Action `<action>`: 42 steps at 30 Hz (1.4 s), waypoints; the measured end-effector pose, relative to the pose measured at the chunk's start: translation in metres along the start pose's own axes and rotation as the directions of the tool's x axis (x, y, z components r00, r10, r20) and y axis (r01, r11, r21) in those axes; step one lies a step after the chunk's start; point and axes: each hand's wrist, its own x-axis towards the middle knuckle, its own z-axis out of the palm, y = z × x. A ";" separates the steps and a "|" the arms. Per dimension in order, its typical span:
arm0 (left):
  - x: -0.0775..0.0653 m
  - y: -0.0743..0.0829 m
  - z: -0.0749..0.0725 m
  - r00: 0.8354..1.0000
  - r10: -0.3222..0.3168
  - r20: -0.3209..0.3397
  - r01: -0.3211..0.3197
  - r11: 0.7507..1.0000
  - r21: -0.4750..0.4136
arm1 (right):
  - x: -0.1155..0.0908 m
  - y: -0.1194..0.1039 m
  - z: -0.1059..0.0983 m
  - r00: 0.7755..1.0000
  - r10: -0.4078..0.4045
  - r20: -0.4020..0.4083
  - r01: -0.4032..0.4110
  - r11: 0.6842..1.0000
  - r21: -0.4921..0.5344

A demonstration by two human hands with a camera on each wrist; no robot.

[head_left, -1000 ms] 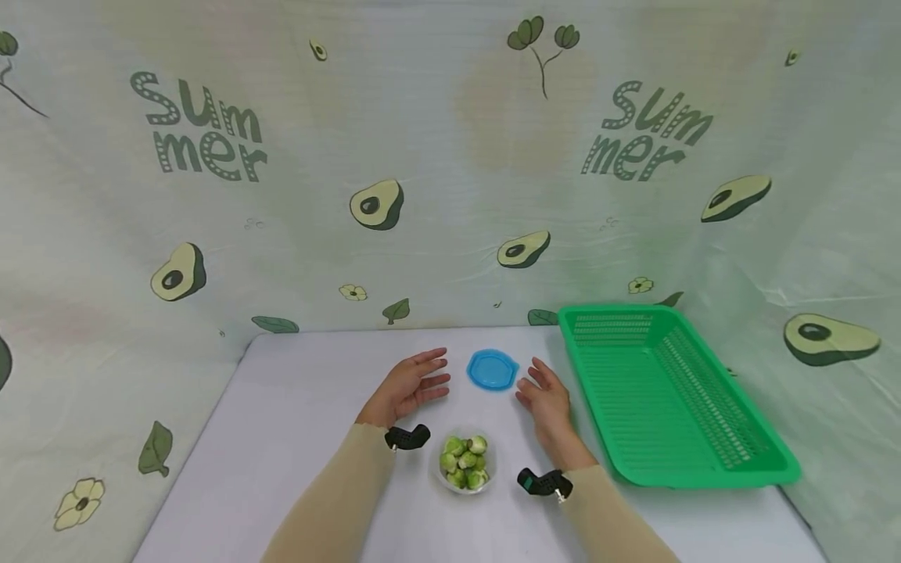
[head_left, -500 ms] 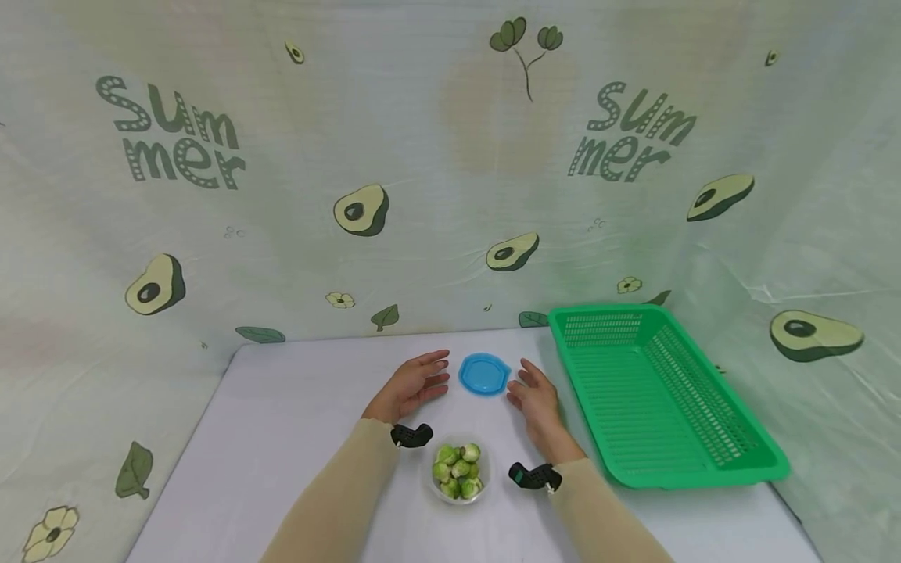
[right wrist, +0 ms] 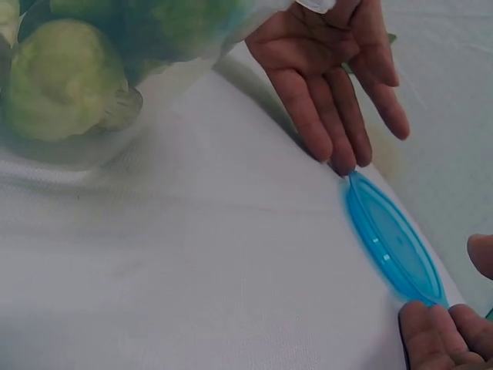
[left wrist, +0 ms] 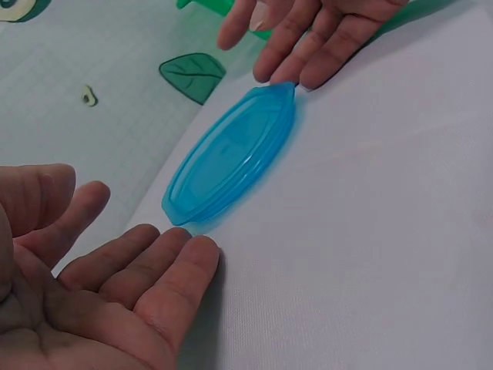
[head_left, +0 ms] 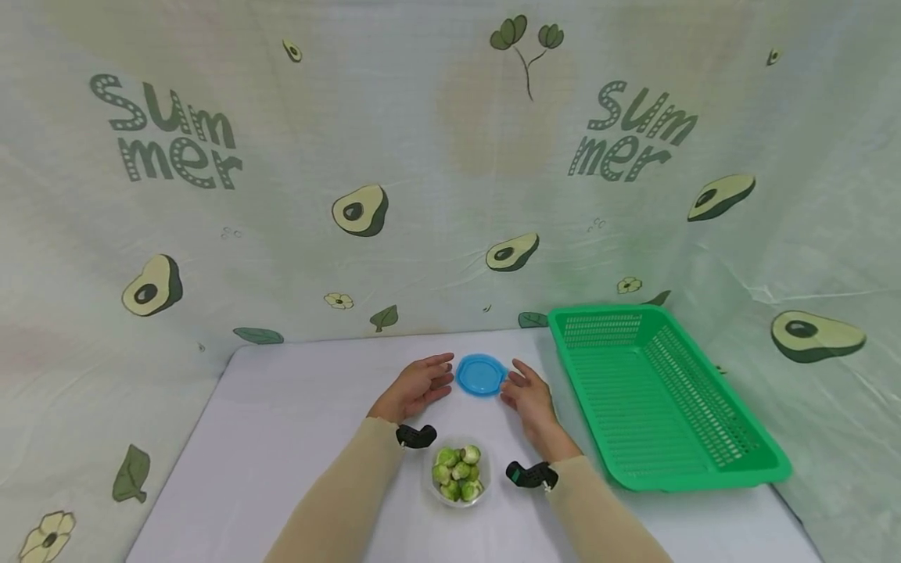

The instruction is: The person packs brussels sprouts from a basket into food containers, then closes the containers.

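A round blue plastic lid (head_left: 482, 375) lies flat on the white table between my two hands. My left hand (head_left: 417, 385) is at its left side, fingers extended and fingertips right at the rim in the left wrist view. On the other side, my right hand (head_left: 529, 397) has its fingertips at the lid's small tab, fingers loosely bent and thumb apart. Nearer to me, between the forearms, stands a clear bowl (head_left: 457, 502) filled with Brussels sprouts (head_left: 459, 472). In the right wrist view the sprouts (right wrist: 65, 81) loom large at the upper left.
A large green plastic basket (head_left: 655, 407) with slotted sides stands on the right of the table (head_left: 281, 438), close to my right forearm. Behind the table hangs a pale curtain (head_left: 422, 156) printed with avocados and leaves. Each wrist wears a black camera strap.
Both hands have drawn closer to the blue lid, the left moving right and the right moving left. The head view has shifted slightly. Bowl and basket stay put on the table.
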 end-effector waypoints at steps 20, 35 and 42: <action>-0.028 -0.015 -0.019 0.997 -0.064 -0.042 0.067 0.995 0.068 | -0.006 0.001 0.006 0.997 0.041 0.064 -0.041 0.999 -0.012; -0.043 -0.020 -0.011 0.996 -0.061 -0.071 0.074 0.980 0.186 | -0.013 0.002 0.012 0.991 0.067 0.119 -0.043 0.980 -0.196; -0.045 -0.020 -0.011 0.997 -0.031 -0.073 0.042 0.987 0.154 | -0.015 0.001 0.012 0.987 0.068 0.145 -0.043 0.984 -0.173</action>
